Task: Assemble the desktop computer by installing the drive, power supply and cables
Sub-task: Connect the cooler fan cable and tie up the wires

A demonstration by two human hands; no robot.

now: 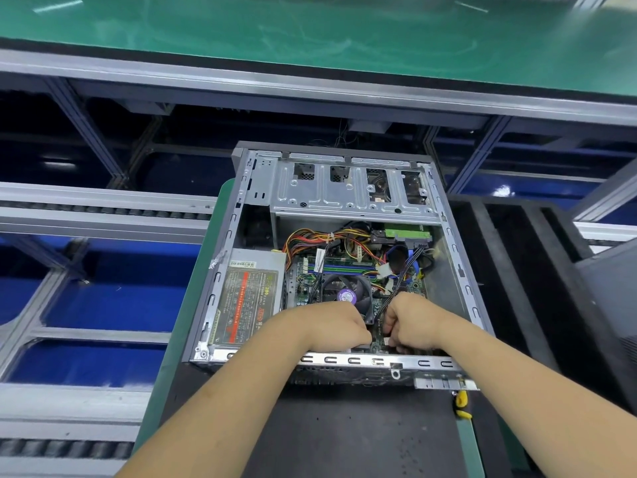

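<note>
Reaching into open case (458, 270), right hand (412, 320) grip pinching black cable (396, 289), left hand (336, 326) curled, contents hidden

Open case (238, 215) lies flat in front of you on a pad (344, 436), conveyor rails (103, 215) to its left, foam tray (517, 257) to its right, a workbench (310, 36) behind. Inside it: power supply (246, 298) at left, motherboard (310, 281) with fan (344, 291) centre, drive cage (344, 191) at the far end, drive (406, 233) beneath the cage's right side, cable bundle (310, 239) between supply and drive. Your left hand (331, 326) and right hand (413, 322) sit side by side in the case at the near wall, and a screwdriver (461, 403) lies just outside the near right corner.
</note>
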